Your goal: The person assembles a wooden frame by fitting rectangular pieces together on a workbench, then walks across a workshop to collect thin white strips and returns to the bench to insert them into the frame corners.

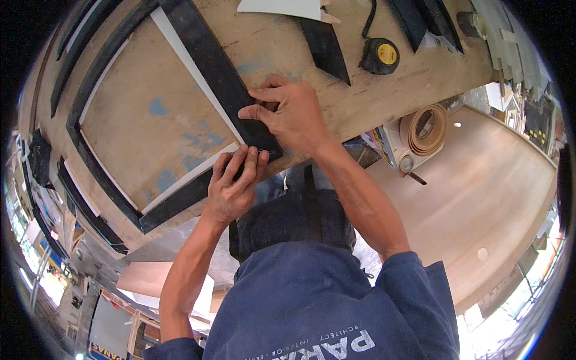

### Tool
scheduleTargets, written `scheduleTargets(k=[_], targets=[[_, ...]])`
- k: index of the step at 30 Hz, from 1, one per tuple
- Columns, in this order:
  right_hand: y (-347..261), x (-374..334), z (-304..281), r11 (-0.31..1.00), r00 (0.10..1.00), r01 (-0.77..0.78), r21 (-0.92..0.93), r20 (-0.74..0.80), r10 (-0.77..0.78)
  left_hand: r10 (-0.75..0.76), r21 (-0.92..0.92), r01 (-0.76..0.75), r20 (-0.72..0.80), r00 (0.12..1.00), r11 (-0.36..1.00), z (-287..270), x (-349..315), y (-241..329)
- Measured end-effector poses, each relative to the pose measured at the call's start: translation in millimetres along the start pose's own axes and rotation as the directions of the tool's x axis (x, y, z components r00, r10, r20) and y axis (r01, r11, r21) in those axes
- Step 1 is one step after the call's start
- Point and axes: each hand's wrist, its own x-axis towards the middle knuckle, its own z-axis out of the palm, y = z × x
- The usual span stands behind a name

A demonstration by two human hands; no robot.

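A black four-sided frame (207,54) with a white inner edge lies on a wooden worktable (132,90). My left hand (231,189) is closed over its near side, the curled fingertips resting by the corner closest to me. Just beyond that corner, my right hand (294,114) is bent over the right-hand strip. Its thumb lies on the black face and its index finger is curled near the outer edge; the other fingers are partly hidden. The joint at the corner shows between the two hands.
A tape measure (381,56) and a black angled offcut (326,51) lie farther right on the table. White sheet material (279,7) sits at the back. Other black strips (84,192) lie at left. A coiled brown band (425,129) rests beside a large pale panel (474,198) on the right.
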Motion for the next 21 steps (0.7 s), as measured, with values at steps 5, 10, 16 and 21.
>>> scheduleTargets(k=[5,10,16,21], targets=[[8,-1,2,0.99,0.994,-0.088,0.107,-0.053,0.094,-0.028,-0.117,0.021,-0.066,0.997,0.993,4,1,0],[-2,-2,4,0.997,0.99,-0.059,0.057,-0.125,0.066,-0.073,-0.202,0.045,-0.134,0.988,0.978,3,3,-1],[8,-3,8,0.988,0.986,-0.073,0.137,-0.141,0.092,-0.047,-0.21,0.021,-0.12,0.992,0.977,2,5,-4],[-1,-5,5,0.994,0.986,-0.104,0.027,-0.126,0.106,-0.046,-0.192,0.021,-0.126,0.991,0.981,4,4,-4]])
